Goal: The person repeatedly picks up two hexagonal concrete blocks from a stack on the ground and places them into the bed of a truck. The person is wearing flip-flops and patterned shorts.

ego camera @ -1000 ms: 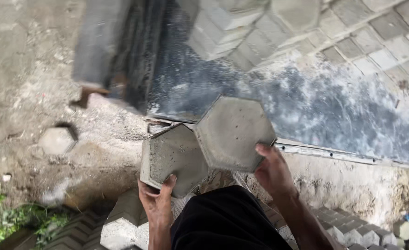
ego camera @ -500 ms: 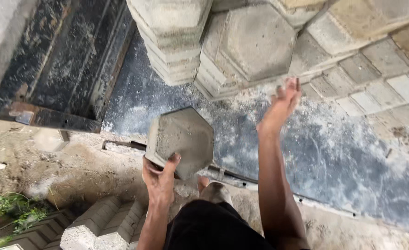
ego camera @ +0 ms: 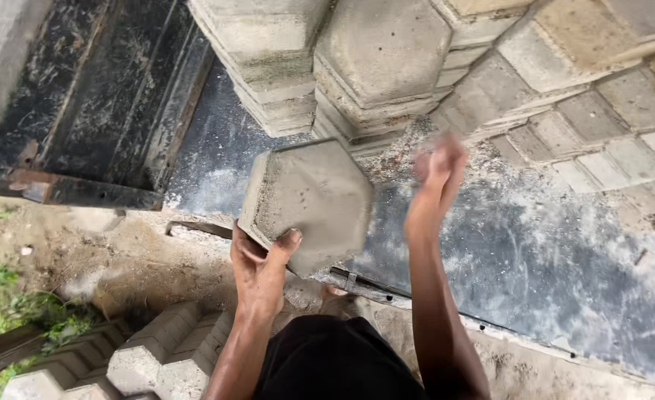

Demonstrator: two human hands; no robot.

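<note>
A hexagonal paver (ego camera: 313, 204) is gripped at its 7 o'clock edge by the left hand (ego camera: 259, 267); the right hand (ego camera: 437, 167), blurred, is raised at 3 o'clock, its state indiscernible.

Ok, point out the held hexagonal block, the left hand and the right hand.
hexagonal block (ego camera: 314, 200), head view, on its flat top face.
left hand (ego camera: 257, 270), head view, on the back of the hand.
right hand (ego camera: 437, 167), head view, on the blurred palm.

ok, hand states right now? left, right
Left hand: closed on the grey hexagonal concrete paving block, gripping its lower edge.
Right hand: raised, empty, motion-blurred; open or closed cannot be told.
</note>
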